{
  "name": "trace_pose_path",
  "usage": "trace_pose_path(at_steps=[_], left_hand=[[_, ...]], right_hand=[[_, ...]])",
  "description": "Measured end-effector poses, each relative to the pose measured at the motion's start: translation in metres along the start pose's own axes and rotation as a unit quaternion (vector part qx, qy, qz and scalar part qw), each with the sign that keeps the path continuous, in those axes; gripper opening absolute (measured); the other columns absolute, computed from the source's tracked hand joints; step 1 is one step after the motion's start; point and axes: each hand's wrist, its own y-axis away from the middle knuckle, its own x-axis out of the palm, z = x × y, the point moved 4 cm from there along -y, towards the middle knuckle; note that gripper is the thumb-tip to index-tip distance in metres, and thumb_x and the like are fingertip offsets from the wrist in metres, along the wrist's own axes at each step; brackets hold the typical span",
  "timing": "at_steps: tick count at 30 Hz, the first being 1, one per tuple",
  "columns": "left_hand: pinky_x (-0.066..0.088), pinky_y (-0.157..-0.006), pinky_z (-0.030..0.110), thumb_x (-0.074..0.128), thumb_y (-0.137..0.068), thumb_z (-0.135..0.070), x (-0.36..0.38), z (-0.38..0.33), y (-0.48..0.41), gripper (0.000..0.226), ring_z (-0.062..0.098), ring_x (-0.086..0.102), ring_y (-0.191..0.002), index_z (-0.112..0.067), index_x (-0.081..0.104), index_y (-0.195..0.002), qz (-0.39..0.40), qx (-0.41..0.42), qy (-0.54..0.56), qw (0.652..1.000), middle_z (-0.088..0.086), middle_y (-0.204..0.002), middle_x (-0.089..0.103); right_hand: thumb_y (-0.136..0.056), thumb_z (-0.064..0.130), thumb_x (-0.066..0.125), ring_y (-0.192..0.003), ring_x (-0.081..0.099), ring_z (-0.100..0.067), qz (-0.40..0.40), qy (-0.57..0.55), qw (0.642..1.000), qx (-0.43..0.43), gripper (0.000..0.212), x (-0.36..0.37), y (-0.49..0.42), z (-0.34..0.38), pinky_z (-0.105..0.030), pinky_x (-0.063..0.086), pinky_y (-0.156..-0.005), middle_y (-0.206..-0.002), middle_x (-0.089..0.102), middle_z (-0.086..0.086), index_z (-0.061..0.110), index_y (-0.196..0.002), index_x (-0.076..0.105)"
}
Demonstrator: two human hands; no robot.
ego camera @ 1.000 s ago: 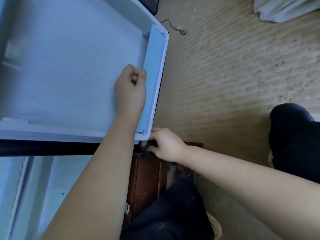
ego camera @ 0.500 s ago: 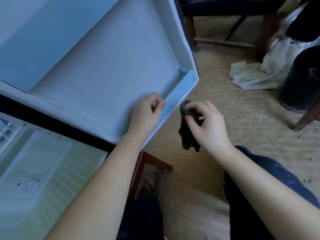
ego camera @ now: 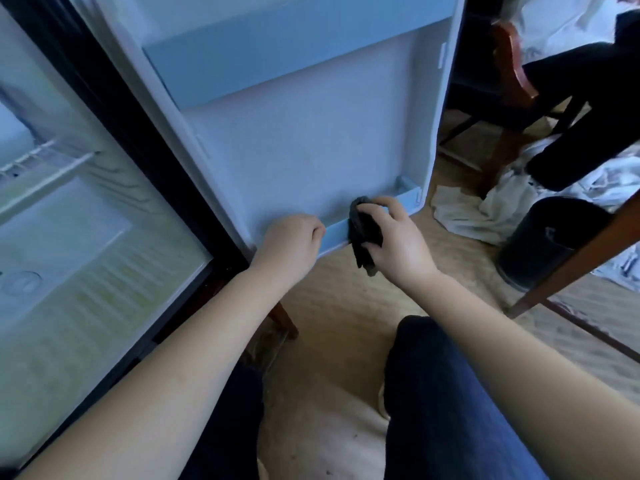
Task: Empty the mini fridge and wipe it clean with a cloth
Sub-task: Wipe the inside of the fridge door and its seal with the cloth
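1. The white mini fridge [ego camera: 86, 237] stands open on the left. A black frame edges its pale cavity, and a white wire shelf [ego camera: 41, 161] sits high inside.
2. The white fridge door [ego camera: 311, 150] is swung out toward the room with its textured inner panel facing the camera. A pale blue upper door shelf [ego camera: 277, 60] runs across the top and a pale blue lower door rail [ego camera: 405, 201] along the bottom.
3. The left hand [ego camera: 289, 242] curls its fingers over the rail's left end and grips it.
4. The right hand [ego camera: 398, 242] grips a dark grey crumpled cloth [ego camera: 363, 233] and presses it against the rail, just beside the left hand. A tail of cloth hangs below the door's edge.
5. Beige ribbed carpet [ego camera: 346, 306] covers the floor, with knees in dark blue trousers [ego camera: 450, 393] over it in the foreground.
6. Right of the door, a black round bin [ego camera: 540, 244] stands on the carpet near crumpled white fabric [ego camera: 467, 216]. A red-brown wooden chair [ego camera: 512, 64] stands behind them.
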Motion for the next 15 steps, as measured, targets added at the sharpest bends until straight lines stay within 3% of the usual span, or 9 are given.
trace_pose_path(at_steps=[2, 4, 8, 11, 15], left_hand=[[0.045, -0.079, 0.039, 0.038, -0.103, -0.017, -0.003, 0.007, 0.014, 0.029, 0.028, 0.057, -0.095, -0.004, 0.064, -0.102, 0.0, 0.0, -0.029, 1.0, 0.01, -0.099, 0.062], [0.043, -0.077, 0.037, 0.037, -0.103, -0.02, -0.011, 0.013, 0.031, 0.029, 0.028, 0.056, -0.096, -0.006, 0.062, -0.103, -0.017, 0.017, -0.078, 0.997, 0.009, -0.098, 0.06], [0.048, -0.066, 0.038, 0.046, -0.093, -0.011, -0.045, 0.019, 0.064, 0.024, 0.029, 0.057, -0.075, -0.004, 0.065, -0.079, -0.16, 0.129, -0.094, 0.974, 0.009, -0.074, 0.06], [0.047, -0.077, 0.036, 0.053, -0.091, 0.0, -0.087, 0.02, 0.071, 0.015, 0.031, 0.056, -0.081, 0.001, 0.068, -0.091, -0.282, 0.147, -0.087, 0.944, 0.014, -0.084, 0.064], [0.039, -0.092, 0.032, 0.053, -0.086, 0.004, -0.146, 0.001, 0.064, 0.023, 0.029, 0.048, -0.099, 0.004, 0.065, -0.105, -0.397, 0.152, -0.093, 0.9, 0.02, -0.103, 0.063]], right_hand=[[-0.079, -0.001, 0.063, -0.121, 0.049, -0.025, 0.033, -0.02, 0.999, -0.035, 0.055, 0.022, 0.001, 0.031, -0.018, 0.035, -0.086, -0.14, 0.045, -0.006, 0.012, -0.132, 0.054], [-0.08, 0.001, 0.062, -0.119, 0.051, -0.028, 0.06, -0.037, 0.996, -0.061, 0.053, 0.042, 0.002, 0.058, -0.023, 0.038, -0.09, -0.135, 0.05, -0.01, 0.01, -0.131, 0.055], [-0.075, 0.0, 0.058, -0.095, 0.058, -0.034, 0.102, -0.043, 0.988, -0.104, 0.04, 0.064, 0.005, 0.09, -0.035, 0.047, -0.071, -0.107, 0.06, -0.013, 0.006, -0.114, 0.063], [-0.078, 0.005, 0.059, -0.097, 0.056, -0.034, 0.105, -0.032, 0.988, -0.109, 0.039, 0.069, 0.007, 0.099, -0.037, 0.048, -0.072, -0.107, 0.058, -0.013, 0.009, -0.117, 0.062], [-0.081, 0.006, 0.058, -0.103, 0.054, -0.035, 0.118, 0.002, 0.989, -0.092, 0.045, 0.07, 0.009, 0.105, -0.036, 0.046, -0.076, -0.115, 0.055, -0.012, 0.013, -0.126, 0.057]])
